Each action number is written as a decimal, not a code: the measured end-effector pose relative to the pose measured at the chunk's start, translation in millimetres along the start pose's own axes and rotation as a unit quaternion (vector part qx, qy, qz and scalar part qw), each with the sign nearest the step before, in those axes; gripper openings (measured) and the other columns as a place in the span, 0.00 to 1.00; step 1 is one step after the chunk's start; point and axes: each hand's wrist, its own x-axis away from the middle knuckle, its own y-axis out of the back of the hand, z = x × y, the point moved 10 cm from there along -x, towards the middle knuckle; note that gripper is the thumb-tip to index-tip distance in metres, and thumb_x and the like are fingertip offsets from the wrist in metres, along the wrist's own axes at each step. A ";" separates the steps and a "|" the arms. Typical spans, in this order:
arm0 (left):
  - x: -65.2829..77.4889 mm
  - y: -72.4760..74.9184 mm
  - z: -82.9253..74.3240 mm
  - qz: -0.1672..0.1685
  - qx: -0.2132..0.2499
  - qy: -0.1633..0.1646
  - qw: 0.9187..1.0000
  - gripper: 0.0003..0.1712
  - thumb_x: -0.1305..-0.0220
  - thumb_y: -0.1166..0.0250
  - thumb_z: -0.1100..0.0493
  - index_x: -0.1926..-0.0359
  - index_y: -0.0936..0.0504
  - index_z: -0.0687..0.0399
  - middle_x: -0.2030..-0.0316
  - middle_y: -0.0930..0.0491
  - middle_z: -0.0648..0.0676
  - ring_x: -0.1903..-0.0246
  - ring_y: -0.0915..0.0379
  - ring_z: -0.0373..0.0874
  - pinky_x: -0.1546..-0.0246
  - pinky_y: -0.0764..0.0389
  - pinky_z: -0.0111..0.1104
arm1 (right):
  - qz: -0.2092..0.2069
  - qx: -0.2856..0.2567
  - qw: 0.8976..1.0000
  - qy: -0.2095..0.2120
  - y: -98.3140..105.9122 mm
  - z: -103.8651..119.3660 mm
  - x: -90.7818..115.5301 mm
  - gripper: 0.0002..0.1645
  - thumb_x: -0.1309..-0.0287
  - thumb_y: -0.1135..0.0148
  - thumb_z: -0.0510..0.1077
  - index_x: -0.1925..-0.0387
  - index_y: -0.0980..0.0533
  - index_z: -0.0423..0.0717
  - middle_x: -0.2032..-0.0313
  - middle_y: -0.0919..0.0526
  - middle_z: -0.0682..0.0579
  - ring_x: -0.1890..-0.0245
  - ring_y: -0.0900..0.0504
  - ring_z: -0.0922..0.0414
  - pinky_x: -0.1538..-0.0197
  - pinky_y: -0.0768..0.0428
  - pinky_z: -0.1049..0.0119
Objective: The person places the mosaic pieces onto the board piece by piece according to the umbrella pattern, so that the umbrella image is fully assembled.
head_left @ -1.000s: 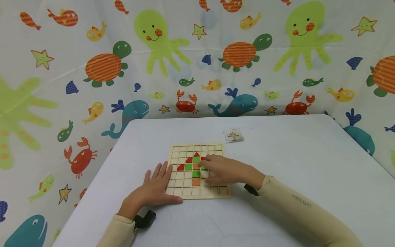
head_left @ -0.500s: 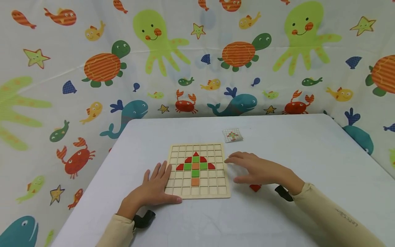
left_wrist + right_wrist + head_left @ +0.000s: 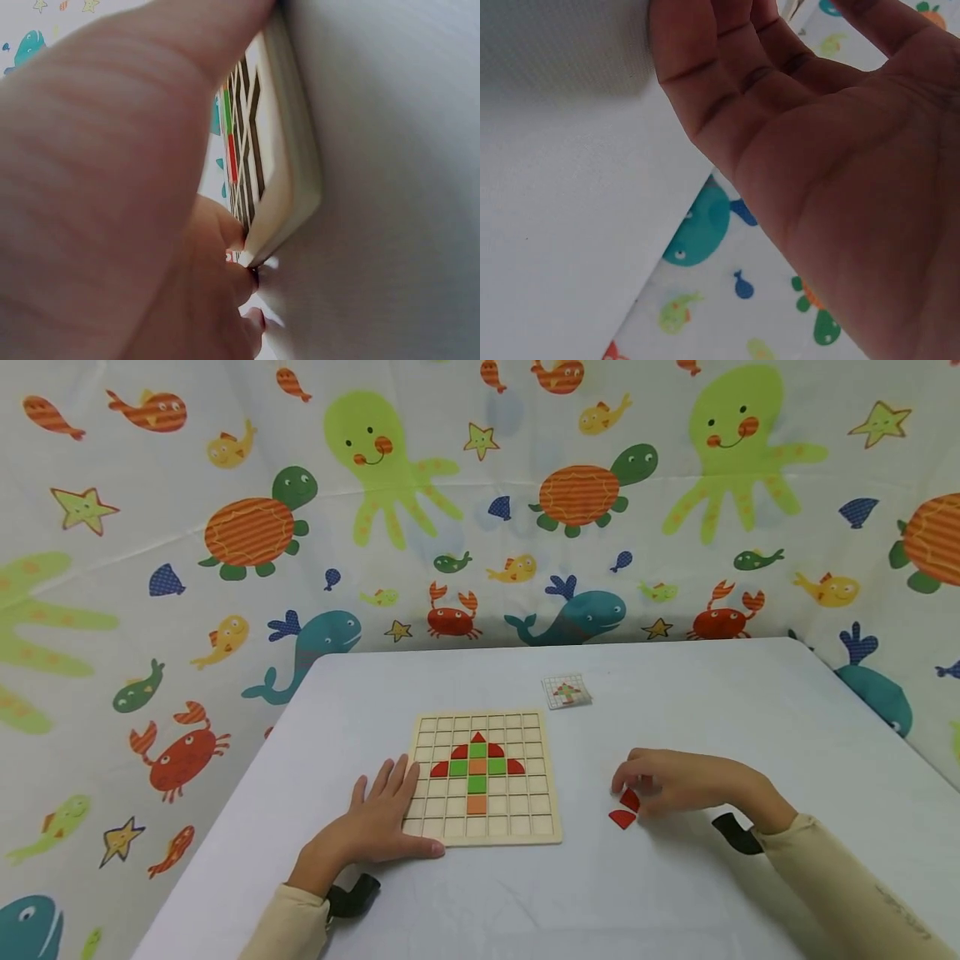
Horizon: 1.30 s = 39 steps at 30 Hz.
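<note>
A wooden grid board (image 3: 525, 827) lies on the white table, with red, green and orange flat pieces set in its squares as a tree-like figure. My left hand (image 3: 378, 818) rests at its near left corner, fingers spread along the left edge and thumb by the front edge. In the left wrist view the board's corner (image 3: 289, 195) shows beside the thumb. To the right of the board, my right hand (image 3: 686, 785) reaches down with bent fingers over two red quarter-circle pieces (image 3: 622, 819). Its fingertips are right at the farther red piece (image 3: 630, 799); the thumb stands apart from the fingers.
Beyond the board's far right corner lies a small pattern card (image 3: 567, 691) with a similar coloured figure on a grid. A printed sea-animal curtain (image 3: 480, 527) hangs behind the table (image 3: 750, 710).
My right hand has moved from over the board to the right and down to the loose red pieces, uncovering the figure's right side. The left hand has stayed at the board's edge.
</note>
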 end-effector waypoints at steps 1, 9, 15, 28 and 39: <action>0.4 0.1 -0.4 -0.001 0.000 0.000 1.000 0.80 0.51 0.24 0.23 0.15 0.53 0.64 0.15 0.61 0.67 0.18 0.72 0.69 0.26 0.71 0.70 | 0.005 -0.005 1.000 0.002 -0.6 -1.3 0.4 0.20 0.41 0.23 0.38 0.49 0.17 0.55 0.56 0.22 0.58 0.54 0.24 0.55 0.53 0.20 0.63; 0.2 -1.4 -0.2 -0.001 0.004 -0.002 1.000 0.80 0.51 0.23 0.23 0.15 0.53 0.64 0.15 0.62 0.67 0.18 0.73 0.69 0.26 0.71 0.70 | 0.003 -0.010 1.000 0.016 -3.2 -6.7 -1.6 0.17 0.43 0.25 0.33 0.57 0.22 0.53 0.62 0.24 0.56 0.61 0.25 0.56 0.60 0.22 0.65; -0.4 -2.4 0.5 -0.001 0.001 -0.002 1.000 0.81 0.51 0.23 0.23 0.15 0.54 0.65 0.15 0.61 0.68 0.18 0.72 0.70 0.27 0.71 0.71 | -0.007 0.014 1.000 0.002 -3.9 -8.9 -3.7 0.17 0.42 0.23 0.35 0.61 0.23 0.53 0.65 0.24 0.58 0.63 0.25 0.57 0.61 0.22 0.65; 1.8 0.0 -1.4 -0.009 0.005 -0.008 1.000 0.80 0.51 0.23 0.25 0.15 0.53 0.67 0.16 0.61 0.70 0.18 0.71 0.71 0.27 0.71 0.72 | -0.049 0.014 0.999 0.015 9.8 -10.4 -7.8 0.12 0.35 0.26 0.37 0.63 0.24 0.50 0.70 0.24 0.60 0.66 0.24 0.59 0.63 0.23 0.66; -0.7 -3.2 1.5 -0.001 0.003 -0.007 1.000 0.80 0.51 0.24 0.22 0.14 0.54 0.64 0.15 0.62 0.68 0.18 0.72 0.70 0.27 0.71 0.72 | -0.104 -0.029 0.994 0.015 20.8 -23.0 -16.1 0.05 0.30 0.31 0.35 0.58 0.20 0.46 0.68 0.20 0.57 0.66 0.22 0.56 0.62 0.19 0.66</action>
